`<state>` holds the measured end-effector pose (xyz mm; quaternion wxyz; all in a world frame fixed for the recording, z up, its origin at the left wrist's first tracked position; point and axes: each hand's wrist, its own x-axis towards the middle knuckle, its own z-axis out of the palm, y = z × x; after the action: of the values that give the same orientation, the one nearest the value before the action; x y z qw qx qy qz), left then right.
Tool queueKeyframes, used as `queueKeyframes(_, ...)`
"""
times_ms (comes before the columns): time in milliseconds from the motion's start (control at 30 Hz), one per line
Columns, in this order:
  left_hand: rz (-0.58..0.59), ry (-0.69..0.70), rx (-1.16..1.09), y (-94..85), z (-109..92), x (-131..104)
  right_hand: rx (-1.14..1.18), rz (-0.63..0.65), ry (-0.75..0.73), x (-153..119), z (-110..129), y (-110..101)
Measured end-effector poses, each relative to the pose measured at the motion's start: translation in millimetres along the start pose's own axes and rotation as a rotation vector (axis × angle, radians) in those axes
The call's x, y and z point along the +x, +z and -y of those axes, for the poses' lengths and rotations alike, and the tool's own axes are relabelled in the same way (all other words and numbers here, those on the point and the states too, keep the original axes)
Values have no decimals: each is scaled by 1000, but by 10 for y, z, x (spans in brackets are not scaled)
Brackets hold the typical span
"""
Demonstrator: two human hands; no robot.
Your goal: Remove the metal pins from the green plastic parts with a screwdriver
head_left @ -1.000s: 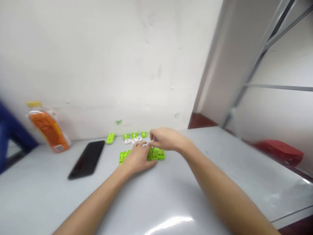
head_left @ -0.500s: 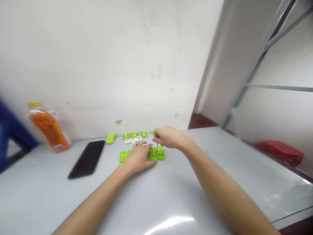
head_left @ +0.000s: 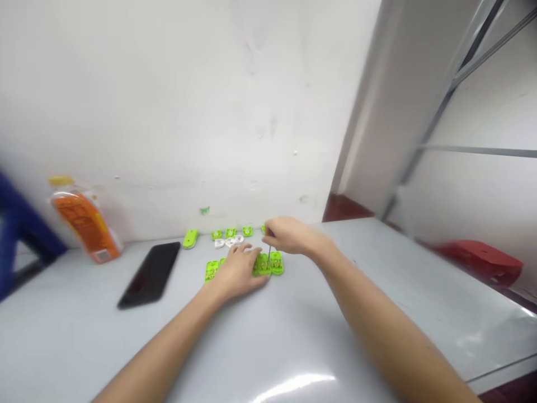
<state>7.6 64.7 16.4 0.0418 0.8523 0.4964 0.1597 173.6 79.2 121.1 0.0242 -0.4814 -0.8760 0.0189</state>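
A row of small bright green plastic cases (head_left: 276,263) lies on the table, with small metallic-looking parts inside that are too small to name. My left hand (head_left: 238,271) rests palm down across the row and covers its middle. Its thumb and index finger brace a case near the right end from both sides; the other fingers are spread. Closed in a fist above that case, my right hand (head_left: 287,235) grips a screwdriver (head_left: 269,253). Only the thin metal shaft shows, upright with its tip down in the case; the handle is hidden in my fingers.
Behind the row lie white pieces (head_left: 230,242), several small green parts (head_left: 230,232) and a longer green cover (head_left: 190,239). To the left are a black phone (head_left: 150,274) and an orange bottle (head_left: 86,224). The wall (head_left: 188,112) bounds the table; a red stool (head_left: 482,260) stands right.
Both hands and the screwdriver stay nearly in place over the green cases. The view has shifted very slightly.
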Motion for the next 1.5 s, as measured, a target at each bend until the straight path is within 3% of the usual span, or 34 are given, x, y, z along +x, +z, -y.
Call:
queueKeyframes(200,7,-21,35,10,-3,6,5,40,-42,3,-20,8)
queueKeyframes(400,-3,-4,39,13,-9,10,-59,-8,75,40,-7,46)
queueKeyframes(633,-4,0,15,10,-12,10,-24,-8,-22,-17,58,38)
queueKeyframes(833,-17,24,58,-3,-30,22,-99,-33,77,9,74,10)
queueKeyframes(1000,-23,30,52,-2,-34,16,-77,-49,3,-25,52,-3)
queueKeyframes(1167,-23,49,58,-11,-39,19,-119,-35,72,-4,65,8)
queueKeyframes(1333,-29,32,59,-6,-44,15,-92,-47,16,-43,66,-7)
queueKeyframes(1500,-27,61,63,-7,-41,19,-128,-28,86,-18,70,-1)
